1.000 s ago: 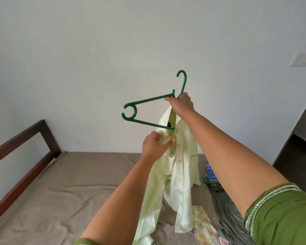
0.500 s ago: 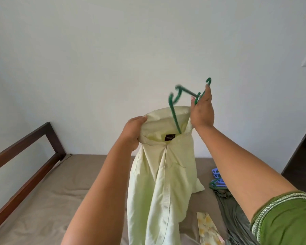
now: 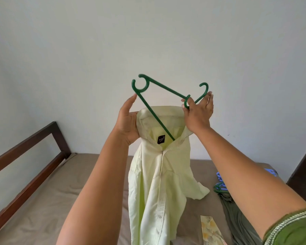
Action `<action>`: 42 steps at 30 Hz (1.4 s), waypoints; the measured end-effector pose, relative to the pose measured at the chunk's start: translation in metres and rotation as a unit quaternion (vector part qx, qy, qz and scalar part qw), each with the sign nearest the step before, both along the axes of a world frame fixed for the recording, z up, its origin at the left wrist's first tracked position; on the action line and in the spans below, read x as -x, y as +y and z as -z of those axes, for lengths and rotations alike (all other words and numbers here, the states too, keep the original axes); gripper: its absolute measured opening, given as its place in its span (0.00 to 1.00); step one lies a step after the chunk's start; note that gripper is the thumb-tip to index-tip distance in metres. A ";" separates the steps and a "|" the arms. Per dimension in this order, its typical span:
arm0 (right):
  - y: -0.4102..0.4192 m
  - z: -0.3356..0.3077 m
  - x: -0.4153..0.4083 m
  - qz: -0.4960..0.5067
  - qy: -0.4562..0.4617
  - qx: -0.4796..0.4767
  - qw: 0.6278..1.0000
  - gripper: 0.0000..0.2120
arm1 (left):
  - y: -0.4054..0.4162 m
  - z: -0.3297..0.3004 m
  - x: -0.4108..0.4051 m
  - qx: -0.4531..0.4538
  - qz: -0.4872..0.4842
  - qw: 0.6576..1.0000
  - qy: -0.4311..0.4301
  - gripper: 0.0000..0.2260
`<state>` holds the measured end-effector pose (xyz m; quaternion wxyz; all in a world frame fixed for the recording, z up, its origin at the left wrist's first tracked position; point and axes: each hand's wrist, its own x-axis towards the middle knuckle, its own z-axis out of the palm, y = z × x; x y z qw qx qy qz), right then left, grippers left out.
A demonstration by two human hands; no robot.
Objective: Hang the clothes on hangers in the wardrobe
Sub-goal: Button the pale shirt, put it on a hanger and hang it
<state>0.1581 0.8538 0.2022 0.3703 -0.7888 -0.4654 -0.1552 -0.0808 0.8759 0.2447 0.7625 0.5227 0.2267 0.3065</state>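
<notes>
- Left hand point(image 3: 126, 123) grip: holds the pale yellow shirt point(image 3: 159, 183) at its collar.
- Right hand point(image 3: 198, 112) grip: holds the green hanger point(image 3: 159, 96) near its hook.
- One hanger arm enters the neck opening between both grips.
- Advice: keep the collar spread; seat one shoulder first.

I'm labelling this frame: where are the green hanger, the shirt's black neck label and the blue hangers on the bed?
green hanger point(image 3: 168, 89): head view, upper bar.
black neck label point(image 3: 160, 140): head view, label centre.
blue hangers point(image 3: 219, 179): head view, left end.
</notes>
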 end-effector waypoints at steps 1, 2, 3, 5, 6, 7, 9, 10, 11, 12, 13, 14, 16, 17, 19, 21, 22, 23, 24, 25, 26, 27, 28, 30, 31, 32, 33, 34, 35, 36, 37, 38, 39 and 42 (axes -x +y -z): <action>-0.001 0.003 0.002 0.000 -0.004 0.001 1.000 0.12 | -0.002 -0.001 0.001 0.002 0.006 1.000 -0.005 0.43; -0.003 0.006 0.004 0.004 -0.020 0.001 1.000 0.12 | -0.004 -0.001 0.001 -0.001 0.012 1.000 0.000 0.47; -0.004 0.011 0.005 0.009 -0.048 -0.003 0.999 0.11 | -0.005 -0.001 0.001 -0.013 0.014 1.000 0.012 0.51; -0.005 0.023 0.005 0.008 -0.122 -0.025 0.992 0.09 | -0.007 -0.003 0.003 -0.045 0.021 0.998 0.044 0.53; -0.005 0.029 0.004 0.004 -0.149 -0.037 0.988 0.08 | -0.008 -0.003 0.003 -0.059 0.026 0.996 0.058 0.53; -0.005 0.033 0.004 -0.003 -0.165 -0.044 0.985 0.07 | -0.009 -0.003 0.004 -0.071 0.027 0.995 0.065 0.52; -0.005 0.039 0.004 -0.014 -0.169 -0.034 0.985 0.05 | -0.013 -0.002 0.004 -0.084 0.018 0.994 0.066 0.50; -0.005 0.041 0.005 -0.014 -0.164 -0.023 0.986 0.07 | -0.015 -0.001 0.003 -0.091 0.013 0.993 0.067 0.48; -0.006 0.041 0.005 -0.012 -0.157 -0.011 0.988 0.11 | -0.015 0.000 0.003 -0.107 0.011 0.991 0.077 0.47; -0.008 0.041 0.006 -0.010 -0.150 0.000 0.989 0.13 | -0.016 0.001 0.003 -0.124 0.007 0.988 0.094 0.43; -0.010 0.040 0.005 -0.011 -0.141 0.007 0.990 0.15 | -0.016 0.001 0.003 -0.137 0.000 0.984 0.111 0.36; -0.011 0.039 0.004 -0.019 -0.121 0.013 0.992 0.16 | -0.016 0.001 0.004 -0.136 -0.010 0.983 0.122 0.31; -0.014 0.038 0.002 -0.036 -0.070 0.018 0.997 0.17 | -0.012 0.005 0.008 -0.121 -0.036 0.983 0.132 0.27; -0.016 0.039 0.000 -0.045 -0.060 0.021 0.997 0.15 | -0.010 0.008 0.010 -0.115 -0.041 0.983 0.134 0.28; -0.018 0.042 -0.001 -0.071 -0.046 0.005 0.996 0.07 | -0.007 0.012 0.015 -0.099 -0.047 0.986 0.128 0.29; -0.017 0.048 -0.005 -0.106 -0.024 -0.007 0.994 0.04 | -0.002 0.015 0.021 -0.087 -0.071 0.986 0.121 0.30; -0.017 0.051 -0.006 -0.132 -0.001 -0.006 0.991 0.06 | 0.001 0.016 0.023 -0.082 -0.086 0.985 0.121 0.30; -0.017 0.053 -0.007 -0.159 0.025 -0.002 0.987 0.08 | 0.003 0.017 0.025 -0.080 -0.105 0.983 0.125 0.28; -0.017 0.054 -0.006 -0.182 0.047 0.006 0.982 0.09 | 0.004 0.017 0.026 -0.078 -0.123 0.980 0.132 0.26; -0.018 0.054 -0.003 -0.192 0.064 0.018 0.979 0.12 | 0.005 0.018 0.027 -0.081 -0.142 0.977 0.140 0.22; -0.019 0.053 0.001 -0.201 0.087 0.030 0.975 0.15 | 0.006 0.019 0.026 -0.087 -0.160 0.972 0.149 0.21; -0.020 0.051 0.005 -0.205 0.115 0.052 0.971 0.15 | 0.007 0.020 0.026 -0.100 -0.180 0.966 0.158 0.21; -0.022 0.050 0.009 -0.208 0.149 0.072 0.964 0.13 | 0.009 0.022 0.025 -0.116 -0.202 0.958 0.168 0.22; -0.022 0.050 0.013 -0.224 0.231 0.105 0.941 0.06 | 0.013 0.026 0.024 -0.167 -0.259 0.929 0.205 0.23; -0.022 0.051 0.016 -0.231 0.247 0.118 0.934 0.14 | 0.014 0.029 0.023 -0.203 -0.290 0.906 0.231 0.24; -0.023 0.053 0.019 -0.225 0.254 0.121 0.933 0.23 | 0.015 0.032 0.022 -0.242 -0.319 0.877 0.264 0.24; -0.022 0.056 0.023 -0.201 0.248 0.113 0.941 0.29 | 0.015 0.034 0.021 -0.286 -0.346 0.844 0.293 0.25; -0.021 0.057 0.028 -0.177 0.245 0.091 0.949 0.30 | 0.013 0.037 0.019 -0.327 -0.365 0.813 0.314 0.25; -0.020 0.059 0.031 -0.151 0.245 0.074 0.955 0.30 | 0.012 0.039 0.016 -0.354 -0.374 0.791 0.330 0.26; -0.020 0.060 0.032 -0.132 0.241 0.065 0.959 0.31 | 0.013 0.041 0.014 -0.359 -0.368 0.784 0.348 0.27; -0.020 0.060 0.031 -0.122 0.234 0.065 0.962 0.33 | 0.014 0.040 0.015 -0.338 -0.341 0.801 0.358 0.29; -0.020 0.060 0.029 -0.121 0.232 0.061 0.963 0.36 | 0.013 0.036 0.017 -0.290 -0.292 0.841 0.351 0.32; -0.021 0.060 0.026 -0.124 0.236 0.059 0.962 0.38 | 0.013 0.031 0.021 -0.221 -0.233 0.889 0.325 0.35; -0.023 0.063 0.017 -0.146 0.234 0.067 0.959 0.38 | 0.017 0.030 0.028 -0.101 -0.156 0.955 0.231 0.24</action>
